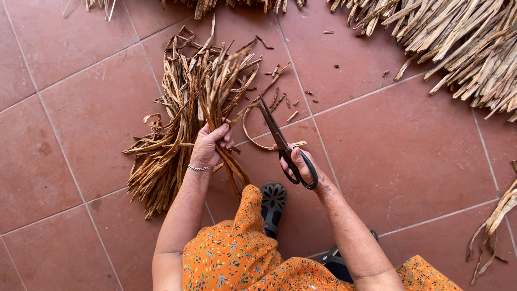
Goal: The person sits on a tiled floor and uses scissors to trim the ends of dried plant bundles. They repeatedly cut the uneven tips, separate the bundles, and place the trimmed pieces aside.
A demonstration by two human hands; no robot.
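The left hand (209, 144) is clamped around a bundle of dried plant strips (202, 97), holding it upright off the terracotta tile floor (409, 151) with the thumb wrapped across the front; the frayed upper ends fan out above the fist. More of the same strips lie on the tiles just left of that hand in a loose heap (156, 172). The right hand (301, 167) is closed through the black handles of a pair of scissors (277, 137), whose blades point up and left toward the bundle and look nearly shut, the tip close to the strips but apart from them. One curled strip (253, 137) arcs just beside the blades. The risk, as it appears, is the blade tip standing near the left fingers: a slip could nick them, and stiff strips could twist out of the grip. Both forearms reach forward, the left wrist bent up, the right wrist turned inward. A black sandal (273, 200) rests on the tiles between the arms.
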